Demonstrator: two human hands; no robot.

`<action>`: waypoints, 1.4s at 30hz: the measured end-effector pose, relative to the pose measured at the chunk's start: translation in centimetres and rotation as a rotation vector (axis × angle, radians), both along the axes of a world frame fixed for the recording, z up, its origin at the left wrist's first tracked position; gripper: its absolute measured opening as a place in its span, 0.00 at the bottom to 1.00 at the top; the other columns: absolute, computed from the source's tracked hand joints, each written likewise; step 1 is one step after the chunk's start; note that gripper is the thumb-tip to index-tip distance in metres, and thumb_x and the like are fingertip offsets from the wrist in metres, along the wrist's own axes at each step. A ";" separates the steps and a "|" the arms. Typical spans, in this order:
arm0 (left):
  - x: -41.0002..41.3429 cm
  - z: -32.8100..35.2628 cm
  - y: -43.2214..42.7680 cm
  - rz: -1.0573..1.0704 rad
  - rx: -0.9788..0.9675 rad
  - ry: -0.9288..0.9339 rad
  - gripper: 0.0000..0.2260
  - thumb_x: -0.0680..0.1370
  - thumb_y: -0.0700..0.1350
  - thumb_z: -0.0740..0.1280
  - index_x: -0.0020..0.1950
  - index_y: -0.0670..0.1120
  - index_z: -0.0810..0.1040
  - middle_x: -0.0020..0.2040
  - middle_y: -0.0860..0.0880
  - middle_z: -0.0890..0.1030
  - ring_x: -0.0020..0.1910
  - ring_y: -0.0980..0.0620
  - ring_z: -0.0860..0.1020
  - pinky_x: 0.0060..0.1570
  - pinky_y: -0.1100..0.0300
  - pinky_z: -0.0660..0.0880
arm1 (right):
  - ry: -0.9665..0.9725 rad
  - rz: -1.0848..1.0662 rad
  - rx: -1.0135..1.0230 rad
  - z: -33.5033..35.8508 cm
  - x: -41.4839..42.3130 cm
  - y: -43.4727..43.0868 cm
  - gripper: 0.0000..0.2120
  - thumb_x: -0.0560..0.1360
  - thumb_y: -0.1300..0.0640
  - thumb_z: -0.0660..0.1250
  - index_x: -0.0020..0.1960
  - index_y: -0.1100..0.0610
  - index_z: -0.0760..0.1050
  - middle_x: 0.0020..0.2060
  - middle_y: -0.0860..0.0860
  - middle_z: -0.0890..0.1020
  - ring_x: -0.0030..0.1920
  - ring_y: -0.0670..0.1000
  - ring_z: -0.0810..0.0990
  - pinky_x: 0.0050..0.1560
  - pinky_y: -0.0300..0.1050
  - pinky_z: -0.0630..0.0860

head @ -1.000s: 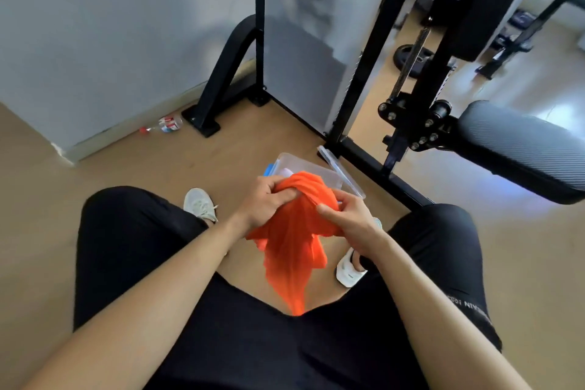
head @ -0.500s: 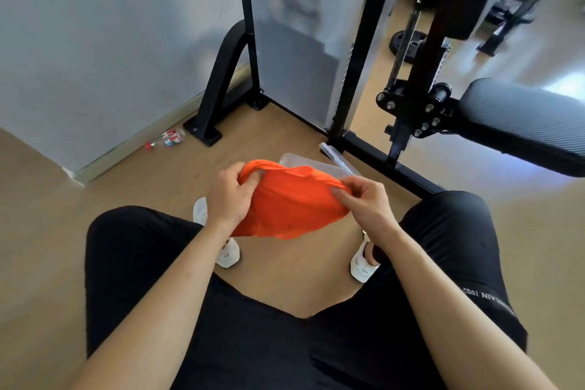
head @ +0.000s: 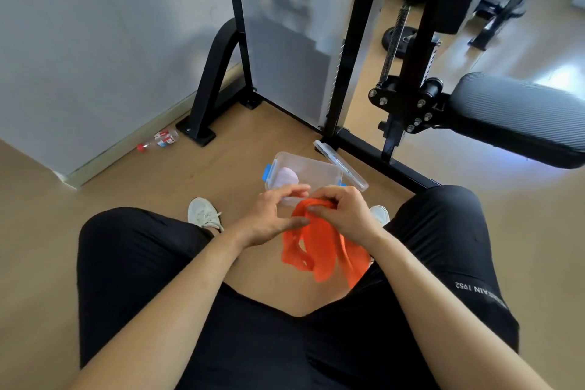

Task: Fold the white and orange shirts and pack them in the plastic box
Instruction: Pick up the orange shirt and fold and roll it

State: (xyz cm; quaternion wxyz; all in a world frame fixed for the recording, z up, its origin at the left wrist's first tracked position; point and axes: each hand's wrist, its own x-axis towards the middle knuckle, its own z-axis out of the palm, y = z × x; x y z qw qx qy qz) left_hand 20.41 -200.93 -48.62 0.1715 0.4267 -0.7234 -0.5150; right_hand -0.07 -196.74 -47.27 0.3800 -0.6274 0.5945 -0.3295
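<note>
The orange shirt (head: 323, 247) hangs in a crumpled strip between my knees. My right hand (head: 343, 214) pinches its top edge. My left hand (head: 272, 220) is just left of it with fingers spread, touching the cloth at most with the fingertips. A clear plastic box (head: 311, 169) with blue clips stands open on the floor just beyond my hands. A rolled white shirt (head: 286, 179) lies in its left end. The box's lid (head: 340, 165) leans at its right side.
Black gym machine frame (head: 373, 149) and a padded seat (head: 519, 119) stand right behind the box. A plastic bottle (head: 160, 139) lies by the wall at left. My white shoes (head: 202, 214) rest on the wooden floor either side of the box.
The orange shirt was stretched wide between both hands; now it hangs bunched from my right hand, and my left hand has let go and opened. The box interior has come into view.
</note>
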 end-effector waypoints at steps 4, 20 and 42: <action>-0.5 -0.3 -0.3 0.088 -0.007 0.055 0.03 0.78 0.44 0.71 0.50 0.47 0.84 0.44 0.46 0.85 0.43 0.48 0.82 0.49 0.54 0.78 | 0.037 0.018 0.037 0.2 -0.4 -0.1 0.03 0.72 0.55 0.77 0.45 0.50 0.84 0.38 0.48 0.85 0.40 0.48 0.82 0.42 0.40 0.77; 7.0 2.7 -4.1 1.072 0.006 0.519 0.09 0.82 0.48 0.63 0.42 0.53 0.75 0.37 0.54 0.75 0.38 0.56 0.74 0.46 0.57 0.72 | 0.357 0.028 0.403 -2.1 -4.3 -1.1 0.01 0.74 0.61 0.73 0.44 0.57 0.84 0.32 0.46 0.78 0.33 0.43 0.74 0.38 0.37 0.72; 6.3 6.1 -0.5 0.340 0.194 0.534 0.08 0.67 0.50 0.79 0.43 0.49 0.86 0.41 0.49 0.85 0.43 0.52 0.82 0.44 0.61 0.78 | 0.078 0.135 0.185 -3.3 4.6 -2.0 0.05 0.69 0.58 0.74 0.42 0.57 0.79 0.39 0.55 0.82 0.41 0.53 0.77 0.47 0.49 0.75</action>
